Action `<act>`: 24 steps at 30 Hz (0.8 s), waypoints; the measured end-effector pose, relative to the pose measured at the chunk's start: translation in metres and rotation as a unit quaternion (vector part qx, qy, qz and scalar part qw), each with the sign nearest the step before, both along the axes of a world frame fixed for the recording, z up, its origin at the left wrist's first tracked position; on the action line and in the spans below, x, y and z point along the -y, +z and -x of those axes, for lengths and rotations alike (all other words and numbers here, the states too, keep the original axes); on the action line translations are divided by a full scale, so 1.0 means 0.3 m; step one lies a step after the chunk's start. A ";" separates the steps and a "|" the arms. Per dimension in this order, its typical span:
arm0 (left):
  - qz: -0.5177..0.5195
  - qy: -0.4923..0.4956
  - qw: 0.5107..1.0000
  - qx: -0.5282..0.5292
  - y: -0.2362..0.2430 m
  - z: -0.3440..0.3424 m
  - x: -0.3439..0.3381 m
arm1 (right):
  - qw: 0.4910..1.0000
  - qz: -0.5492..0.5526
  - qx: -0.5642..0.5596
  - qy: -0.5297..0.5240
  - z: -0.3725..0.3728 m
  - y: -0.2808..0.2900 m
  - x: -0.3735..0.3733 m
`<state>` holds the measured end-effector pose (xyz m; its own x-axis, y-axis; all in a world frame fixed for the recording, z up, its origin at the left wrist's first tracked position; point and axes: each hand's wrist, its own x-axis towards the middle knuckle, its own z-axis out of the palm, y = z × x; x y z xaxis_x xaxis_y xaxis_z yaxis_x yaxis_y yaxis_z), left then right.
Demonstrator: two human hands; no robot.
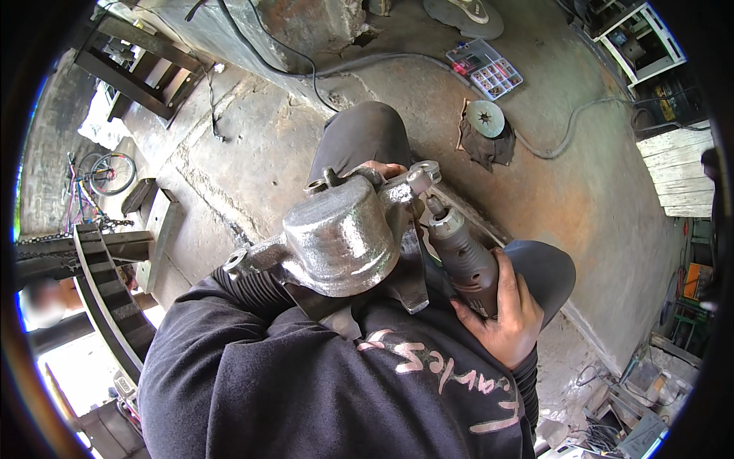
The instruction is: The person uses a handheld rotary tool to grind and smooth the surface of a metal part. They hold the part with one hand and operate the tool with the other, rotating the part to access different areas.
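A shiny bare-metal brake caliper [340, 233] rests against my lap and chest, its rounded housing facing up. An eared arm reaches out on each side of it. My left hand [384, 169] grips it from the far side; only some fingers show past the housing, and the rest is hidden. My right hand [508, 314] is wrapped around a dark grey rotary tool [464, 258]. The tool's collet end points up at the caliper's right ear [419, 180]. Whether the bit touches metal, I cannot tell.
An open accessory case [489, 70] and a round disc on a dark cloth [485, 118] lie on the concrete floor ahead. A grey cable [562, 145] snakes past them. Metal frames [115, 275] and a bicycle [111, 174] stand left. Someone is partly visible at the left rim.
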<state>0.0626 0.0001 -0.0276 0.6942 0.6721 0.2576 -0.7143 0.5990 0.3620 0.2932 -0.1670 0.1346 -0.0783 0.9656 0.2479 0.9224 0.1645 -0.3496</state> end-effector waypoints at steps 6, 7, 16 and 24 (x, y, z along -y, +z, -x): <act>-0.070 -0.049 0.992 -0.098 -0.038 0.005 -0.075 | 1.000 -0.011 -0.003 -0.001 0.002 -0.006 0.005; -0.065 -0.011 0.996 -0.060 -0.052 0.004 -0.049 | 1.000 -0.010 -0.002 -0.001 0.002 -0.006 0.007; -0.009 0.018 1.000 0.005 -0.122 0.005 0.000 | 1.000 -0.008 -0.003 -0.002 0.000 -0.007 0.004; -0.062 -0.296 0.953 0.030 0.052 -0.028 -0.134 | 0.998 -0.017 -0.056 -0.018 -0.032 -0.024 0.018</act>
<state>0.0709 0.0402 -0.0120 0.9239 0.1291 0.3602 -0.2859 0.8585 0.4257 0.3029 -0.1725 0.1274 -0.0143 0.9583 0.2854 0.8833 0.1459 -0.4456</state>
